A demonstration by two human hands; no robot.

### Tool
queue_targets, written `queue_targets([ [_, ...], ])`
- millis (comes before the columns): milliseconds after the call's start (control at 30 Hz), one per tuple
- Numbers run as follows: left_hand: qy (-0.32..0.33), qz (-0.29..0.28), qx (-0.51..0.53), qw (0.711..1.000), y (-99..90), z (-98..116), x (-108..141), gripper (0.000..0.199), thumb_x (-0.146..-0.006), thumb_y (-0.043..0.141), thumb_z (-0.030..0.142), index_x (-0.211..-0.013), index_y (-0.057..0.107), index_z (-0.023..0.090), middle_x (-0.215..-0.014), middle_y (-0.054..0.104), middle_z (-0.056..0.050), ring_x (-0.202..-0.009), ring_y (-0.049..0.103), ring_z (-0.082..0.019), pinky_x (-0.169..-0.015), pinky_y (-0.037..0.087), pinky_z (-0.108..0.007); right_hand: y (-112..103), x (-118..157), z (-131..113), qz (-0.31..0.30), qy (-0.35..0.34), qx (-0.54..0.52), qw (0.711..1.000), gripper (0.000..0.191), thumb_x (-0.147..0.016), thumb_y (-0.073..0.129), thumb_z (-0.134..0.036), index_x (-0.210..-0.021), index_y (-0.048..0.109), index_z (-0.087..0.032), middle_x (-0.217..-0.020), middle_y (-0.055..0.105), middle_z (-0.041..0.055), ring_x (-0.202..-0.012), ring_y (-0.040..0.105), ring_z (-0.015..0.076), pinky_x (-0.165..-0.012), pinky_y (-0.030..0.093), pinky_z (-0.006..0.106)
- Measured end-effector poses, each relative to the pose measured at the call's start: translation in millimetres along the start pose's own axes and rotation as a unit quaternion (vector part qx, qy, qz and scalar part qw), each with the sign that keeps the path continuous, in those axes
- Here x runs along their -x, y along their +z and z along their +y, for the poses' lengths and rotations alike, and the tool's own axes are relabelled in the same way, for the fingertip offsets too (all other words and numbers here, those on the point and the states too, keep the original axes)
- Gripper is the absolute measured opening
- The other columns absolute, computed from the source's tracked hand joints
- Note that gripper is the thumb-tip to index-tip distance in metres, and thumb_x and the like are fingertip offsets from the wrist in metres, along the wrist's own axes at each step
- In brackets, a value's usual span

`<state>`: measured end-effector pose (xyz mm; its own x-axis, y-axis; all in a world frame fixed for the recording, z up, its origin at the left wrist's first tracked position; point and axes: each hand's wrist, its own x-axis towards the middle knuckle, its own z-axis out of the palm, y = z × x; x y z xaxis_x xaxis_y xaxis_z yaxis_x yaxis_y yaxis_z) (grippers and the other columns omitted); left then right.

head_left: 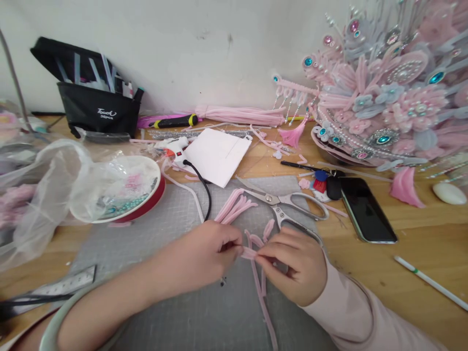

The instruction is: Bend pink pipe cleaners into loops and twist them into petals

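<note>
My left hand (210, 249) and my right hand (294, 261) meet over the cutting mat (175, 312). Between their fingertips, both pinch a short pink pipe cleaner piece (249, 252); its ends are hidden by the fingers. Longer pink pipe cleaners (261, 300) lie on the mat below, running toward the front edge. Just beyond my left hand is a bundle of cut pink pipe cleaners (236, 207). Metal scissors (272, 199) rest with blades apart behind my right hand.
A red-and-white bowl of beads (148, 202) stands at left, a black pouch (98, 109) behind it. A white glue gun (175, 150) with its cable and a white card (217, 156) lie farther back. At right are a phone (367, 209) and a large jewelled pink headdress (398, 102).
</note>
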<state>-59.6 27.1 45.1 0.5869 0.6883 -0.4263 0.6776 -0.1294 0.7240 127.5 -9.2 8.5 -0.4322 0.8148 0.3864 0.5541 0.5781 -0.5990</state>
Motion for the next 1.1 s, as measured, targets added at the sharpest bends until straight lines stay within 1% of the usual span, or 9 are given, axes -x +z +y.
queue_targets([
  [133, -0.004, 0.017, -0.086, 0.996, 3.3, -4, 4, 0.022, -0.075, 0.039, 0.02, -0.053, 0.041, 0.018, -0.047, 0.037, 0.006, -0.045, 0.034, -0.009, -0.042, 0.018, -0.021, 5, 2, -2, -0.012, -0.007, 0.011, 1.0, 0.013, -0.073, 0.055, -0.016, -0.064, 0.064, -0.014, -0.055, 0.06, 0.0031, -0.053, 0.045, 0.0137, -0.052, 0.033, 0.026],
  [333, -0.044, 0.027, -0.132, 0.99, 13.8, -5, 6, 0.019, -0.072, 0.039, 0.02, -0.054, 0.041, 0.019, -0.049, 0.041, 0.003, -0.044, 0.035, -0.01, -0.044, 0.017, -0.023, 13, 8, -6, -0.038, -0.027, 0.04, 0.998, 0.015, -0.075, 0.053, -0.017, -0.065, 0.064, -0.015, -0.056, 0.06, 0.0043, -0.054, 0.044, 0.0149, -0.052, 0.033, 0.028],
  [433, -0.061, 0.05, -0.139, 0.987, 15.4, -2, 5, 0.019, -0.073, 0.039, 0.021, -0.054, 0.04, 0.019, -0.049, 0.042, 0.003, -0.044, 0.034, -0.01, -0.044, 0.016, -0.024, 15, 9, -5, -0.031, -0.03, 0.058, 0.997, 0.016, -0.075, 0.053, -0.017, -0.064, 0.064, -0.015, -0.056, 0.06, 0.0044, -0.053, 0.043, 0.015, -0.051, 0.033, 0.028],
  [500, -0.059, 0.071, -0.111, 0.99, 12.4, 0, 2, 0.02, -0.075, 0.038, 0.023, -0.056, 0.041, 0.019, -0.05, 0.043, 0.003, -0.045, 0.035, -0.011, -0.044, 0.017, -0.023, 14, 8, -3, -0.001, -0.008, 0.05, 0.999, 0.015, -0.075, 0.053, -0.016, -0.065, 0.064, -0.015, -0.056, 0.061, 0.004, -0.054, 0.047, 0.0148, -0.052, 0.035, 0.027],
  [600, -0.042, 0.076, -0.011, 0.996, 3.9, 1, -3, 0.024, -0.08, 0.035, 0.027, -0.058, 0.043, 0.019, -0.051, 0.043, 0.004, -0.048, 0.04, -0.011, -0.045, 0.023, -0.02, 10, 4, -1, 0.042, 0.042, 0.011, 0.998, 0.013, -0.076, 0.055, -0.016, -0.067, 0.064, -0.016, -0.056, 0.062, 0.0027, -0.053, 0.05, 0.0131, -0.052, 0.038, 0.025],
  [700, -0.04, 0.105, 0.059, 0.992, -1.7, -1, -9, 0.026, -0.082, 0.032, 0.029, -0.063, 0.046, 0.019, -0.053, 0.044, 0.005, -0.049, 0.041, -0.01, -0.046, 0.027, -0.019, 7, 0, 0, 0.059, 0.065, -0.016, 0.996, 0.012, -0.075, 0.056, -0.016, -0.066, 0.064, -0.016, -0.054, 0.062, 0.0019, -0.05, 0.05, 0.012, -0.049, 0.038, 0.024],
  [833, -0.025, 0.115, 0.067, 0.991, 1.1, -2, -13, 0.026, -0.081, 0.038, 0.033, -0.061, 0.046, 0.018, -0.052, 0.04, 0.006, -0.048, 0.037, -0.009, -0.045, 0.025, -0.018, 5, 0, -1, 0.063, 0.061, -0.023, 0.996, 0.01, -0.074, 0.057, -0.015, -0.066, 0.064, -0.014, -0.054, 0.061, 0.0028, -0.05, 0.051, 0.0123, -0.049, 0.038, 0.024],
  [933, -0.016, 0.097, 0.079, 0.992, 4.4, -2, -13, 0.02, -0.077, 0.043, 0.028, -0.06, 0.046, 0.018, -0.051, 0.038, 0.007, -0.047, 0.035, -0.008, -0.044, 0.024, -0.017, 7, 1, -1, 0.068, 0.048, -0.024, 0.996, 0.009, -0.073, 0.059, -0.014, -0.066, 0.063, -0.014, -0.055, 0.062, 0.0026, -0.05, 0.051, 0.0119, -0.05, 0.039, 0.024],
  [1100, 0.011, 0.099, 0.094, 0.991, 3.3, 0, -13, 0.018, -0.078, 0.043, 0.025, -0.063, 0.048, 0.018, -0.053, 0.039, 0.007, -0.048, 0.035, -0.007, -0.045, 0.025, -0.016, 9, 1, 0, 0.065, 0.036, -0.034, 0.997, 0.007, -0.073, 0.06, -0.017, -0.066, 0.063, -0.014, -0.056, 0.062, 0.0025, -0.048, 0.05, 0.0111, -0.048, 0.039, 0.023],
])
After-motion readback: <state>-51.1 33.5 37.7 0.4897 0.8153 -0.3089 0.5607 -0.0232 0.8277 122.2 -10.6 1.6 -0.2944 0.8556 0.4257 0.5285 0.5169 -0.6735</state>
